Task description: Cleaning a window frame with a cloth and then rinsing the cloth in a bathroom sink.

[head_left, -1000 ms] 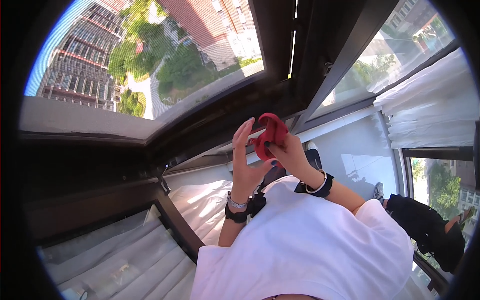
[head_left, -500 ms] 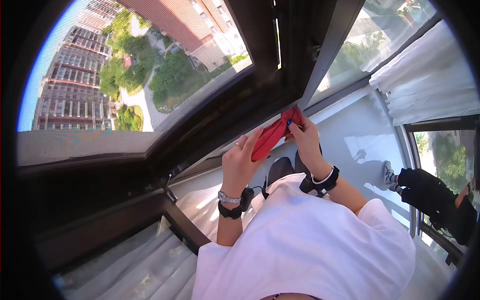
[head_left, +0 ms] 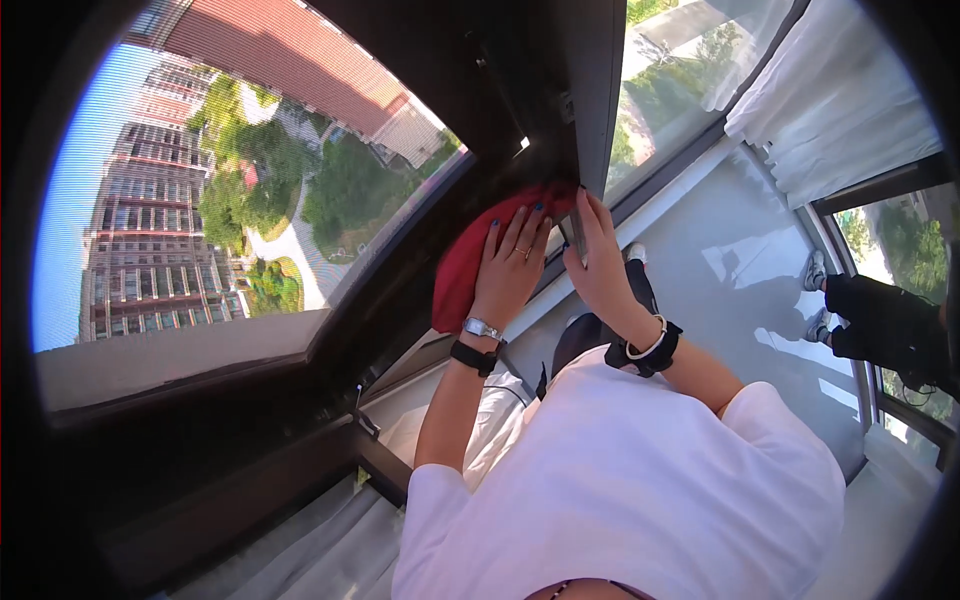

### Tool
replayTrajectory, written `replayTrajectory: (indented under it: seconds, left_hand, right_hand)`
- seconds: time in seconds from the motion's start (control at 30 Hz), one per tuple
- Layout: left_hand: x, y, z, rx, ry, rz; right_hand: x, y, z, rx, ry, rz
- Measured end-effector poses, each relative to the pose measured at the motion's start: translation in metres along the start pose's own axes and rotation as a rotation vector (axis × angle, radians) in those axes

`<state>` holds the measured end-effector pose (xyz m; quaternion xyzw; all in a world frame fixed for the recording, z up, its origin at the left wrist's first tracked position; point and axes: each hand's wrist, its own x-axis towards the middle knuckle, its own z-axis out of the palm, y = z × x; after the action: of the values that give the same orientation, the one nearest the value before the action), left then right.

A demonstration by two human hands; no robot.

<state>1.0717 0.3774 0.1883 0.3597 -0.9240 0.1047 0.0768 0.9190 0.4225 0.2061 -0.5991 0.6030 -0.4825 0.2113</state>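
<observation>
A red cloth (head_left: pixel 462 272) lies spread against the dark window frame (head_left: pixel 385 292). My left hand (head_left: pixel 508 265) rests flat on it, fingers stretched out and pointing up the frame. At the cloth's upper right end is my right hand (head_left: pixel 603 272), its fingers straight and the thumb apart, close to the frame's corner. Whether the right fingertips touch the cloth or only the frame is hard to tell. Part of the cloth is hidden under my left hand.
Beyond the window (head_left: pixel 270 190) are trees and buildings. A metal-edged glass panel (head_left: pixel 665 95) stands at the upper right, beside a white curtain (head_left: pixel 830 95). On the pale floor (head_left: pixel 720 280) to the right, another person's dark-trousered legs (head_left: pixel 880 315) show.
The cloth, bunched between both hands before, is now spread out on the window frame. My left hand has moved up and flattened onto it; my right hand has let go of its pinch.
</observation>
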Motion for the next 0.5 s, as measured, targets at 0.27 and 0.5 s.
replayTrajectory:
  seconds: [0.27, 0.5]
  left_hand:
    - [0.006, 0.007, -0.001, -0.005, 0.139, -0.208]
    - [-0.009, 0.017, 0.018, 0.013, 0.194, -0.248]
  right_hand:
    - [0.004, 0.018, 0.022, -0.476, -0.149, -0.215]
    - [0.007, 0.017, 0.029, -0.537, -0.13, -0.169]
